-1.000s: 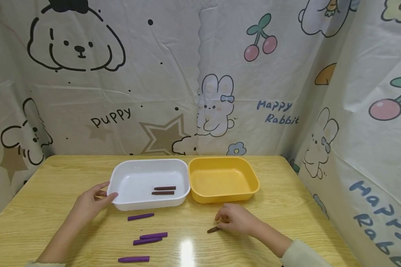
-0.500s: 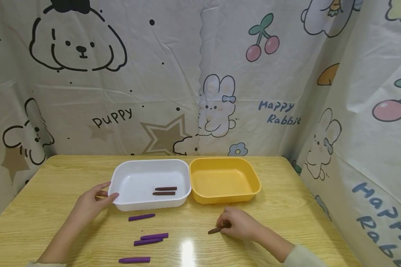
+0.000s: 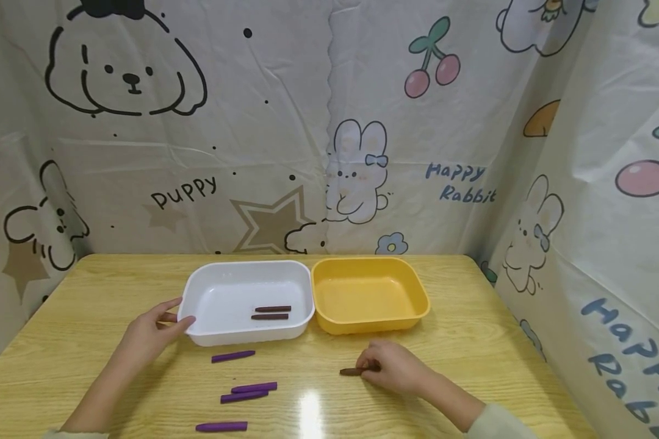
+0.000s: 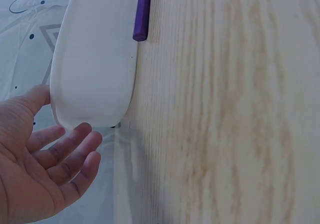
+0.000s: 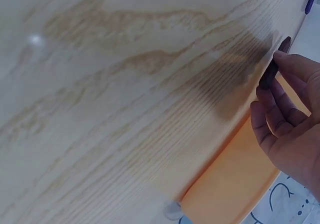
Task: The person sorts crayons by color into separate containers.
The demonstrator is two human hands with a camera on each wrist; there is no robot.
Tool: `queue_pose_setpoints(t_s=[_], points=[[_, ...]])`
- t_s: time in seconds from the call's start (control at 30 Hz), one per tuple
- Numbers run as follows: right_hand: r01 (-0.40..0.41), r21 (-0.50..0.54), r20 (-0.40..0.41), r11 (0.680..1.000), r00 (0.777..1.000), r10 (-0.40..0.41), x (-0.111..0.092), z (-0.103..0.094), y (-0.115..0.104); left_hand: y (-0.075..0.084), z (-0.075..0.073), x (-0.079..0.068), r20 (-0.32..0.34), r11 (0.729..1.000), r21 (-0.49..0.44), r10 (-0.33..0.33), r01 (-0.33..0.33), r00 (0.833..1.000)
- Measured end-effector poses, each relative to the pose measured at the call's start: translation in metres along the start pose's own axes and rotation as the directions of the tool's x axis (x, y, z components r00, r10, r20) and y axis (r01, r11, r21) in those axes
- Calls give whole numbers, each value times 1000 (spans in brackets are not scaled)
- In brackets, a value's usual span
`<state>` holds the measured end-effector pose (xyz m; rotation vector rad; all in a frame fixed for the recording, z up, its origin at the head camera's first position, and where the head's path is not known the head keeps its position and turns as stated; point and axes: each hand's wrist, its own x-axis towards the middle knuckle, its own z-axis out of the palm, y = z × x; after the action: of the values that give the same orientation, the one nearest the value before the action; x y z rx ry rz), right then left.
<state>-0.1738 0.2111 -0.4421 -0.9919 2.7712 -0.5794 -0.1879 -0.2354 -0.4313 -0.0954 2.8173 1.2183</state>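
Note:
My right hand (image 3: 392, 369) pinches a dark brown crayon (image 3: 350, 371) between thumb and fingers, just in front of the yellow tray (image 3: 368, 326). In the right wrist view the brown crayon (image 5: 269, 76) shows its tapered tip past the thumb. My left hand (image 3: 148, 332) touches the left end of the white tray (image 3: 247, 338) with its fingers loosely extended; the left wrist view shows the fingertips (image 4: 82, 129) right at the rim. Two brown crayons (image 3: 270, 316) lie side by side inside the white tray.
Several purple crayons lie on the wooden table (image 3: 296, 408) before the white tray: one close to it (image 3: 233, 356), a touching pair (image 3: 244, 396), and one near the front (image 3: 221, 427). The trays stand side by side. A printed cloth (image 3: 285, 146) hangs behind the table.
My right hand has closed its grip on the brown crayon, which has turned from slanting to nearly level and shifted slightly up in view. My left hand stays at the white tray.

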Motion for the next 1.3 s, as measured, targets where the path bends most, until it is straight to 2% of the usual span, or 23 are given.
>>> queue_pose_setpoints(t_s=[0.27, 0.53, 1.03, 1.3], points=[[16, -6, -29, 1000, 999, -16, 4, -6, -5, 0, 0, 0, -5, 1000, 4, 12, -12, 1000], [49, -32, -57, 998, 997, -51, 12, -12, -9, 0, 0, -1, 7, 1000, 1, -8, 8, 1000], [51, -36, -57, 998, 997, -53, 24, -26, -16, 2, -1, 0, -1, 1000, 14, 9, -9, 1000], [59, -76, -87, 995, 994, -65, 31, -35, -21, 0, 0, 0, 1, 1000, 11, 3, -3, 1000]])
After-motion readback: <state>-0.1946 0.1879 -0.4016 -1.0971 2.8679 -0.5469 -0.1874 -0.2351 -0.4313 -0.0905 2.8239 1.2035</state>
